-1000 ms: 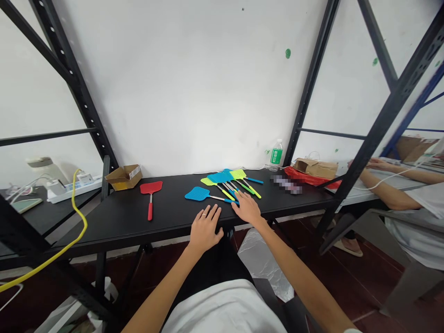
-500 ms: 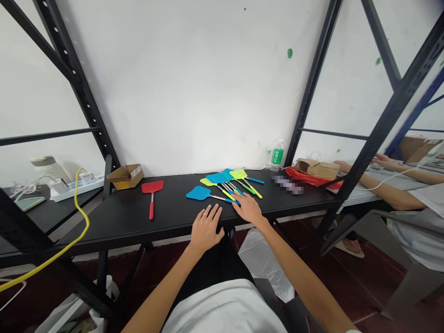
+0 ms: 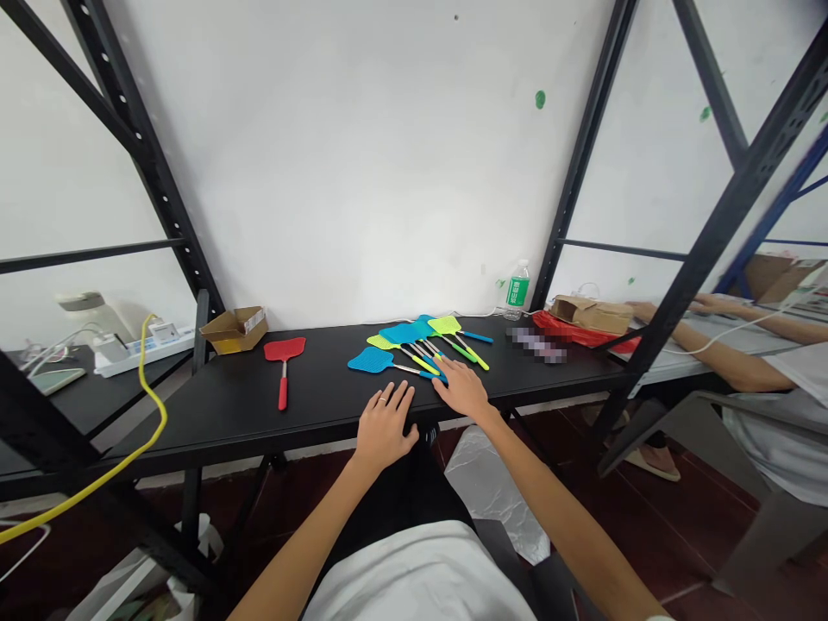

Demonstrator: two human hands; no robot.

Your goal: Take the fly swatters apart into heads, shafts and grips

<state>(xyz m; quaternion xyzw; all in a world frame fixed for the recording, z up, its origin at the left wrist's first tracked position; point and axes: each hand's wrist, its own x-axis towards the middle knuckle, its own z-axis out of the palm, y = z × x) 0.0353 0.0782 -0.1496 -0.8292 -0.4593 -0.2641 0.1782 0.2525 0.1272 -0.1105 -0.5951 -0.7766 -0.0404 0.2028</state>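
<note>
My left hand (image 3: 385, 425) rests flat and open on the front edge of a black table (image 3: 194, 423), with a ring on one finger. It touches no swatter. My right hand (image 3: 461, 389) lies open with its fingertips on the handles of overlapping plastic fly swatters. These include a blue one (image 3: 370, 360), a teal one (image 3: 399, 333), and lime-yellow ones (image 3: 443, 324). Left of them lies a separate red fly swatter (image 3: 283, 348) with a red handle.
A small cardboard box (image 3: 234, 328) sits at the table's back left. A water bottle (image 3: 517, 290) stands by the wall, beside a red bag (image 3: 569, 331) and a brown carton (image 3: 590, 314). Black shelf uprights (image 3: 586, 164) flank the table. A co-worker's hands (image 3: 708, 304) work at the right.
The teal and lime swatter heads have shifted slightly left under my right hand. The red swatter and my left hand stay put.
</note>
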